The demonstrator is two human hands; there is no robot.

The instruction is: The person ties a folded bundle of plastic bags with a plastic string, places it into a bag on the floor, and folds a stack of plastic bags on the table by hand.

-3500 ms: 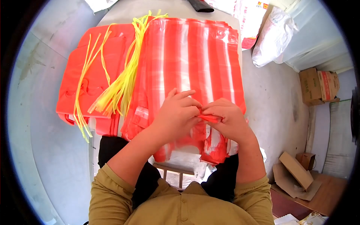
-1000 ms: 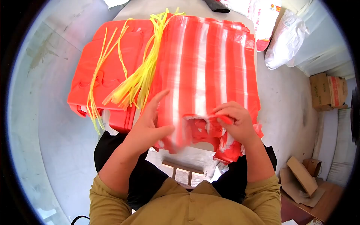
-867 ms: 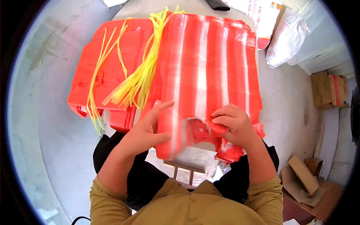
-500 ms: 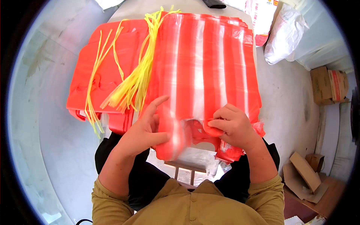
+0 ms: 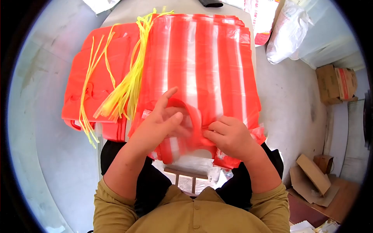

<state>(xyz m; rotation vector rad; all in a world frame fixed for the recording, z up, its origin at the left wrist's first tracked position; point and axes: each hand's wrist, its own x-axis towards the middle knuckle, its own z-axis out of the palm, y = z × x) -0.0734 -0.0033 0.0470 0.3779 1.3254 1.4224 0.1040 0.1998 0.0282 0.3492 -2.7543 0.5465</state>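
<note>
A stack of red-and-clear striped plastic bags [image 5: 204, 73] lies in front of me, its handle ends toward my body. My left hand [image 5: 157, 126] is at the near left edge of the stack, thumb and index finger apart. Its other fingers are blurred and partly inside a red handle loop of the top bag. At the right of that loop, my right hand [image 5: 231, 138] is closed, pinching the red plastic of the bag. Left of the stack lies a bundle of yellow plastic strips [image 5: 130, 85], partly across folded red bags [image 5: 101, 54].
The bags rest on a pale tabletop [image 5: 128, 11]. A white plastic sack [image 5: 289, 33] stands beyond its right corner. Cardboard boxes [image 5: 328, 83] are by the right wall, and an opened carton [image 5: 311, 182] sits lower right. A wooden frame [image 5: 186, 173] shows between my legs.
My left hand has moved into the handle area, and the top bag's loop now stands raised around its fingers. My right hand keeps its pinch. The whole view has shifted slightly.
</note>
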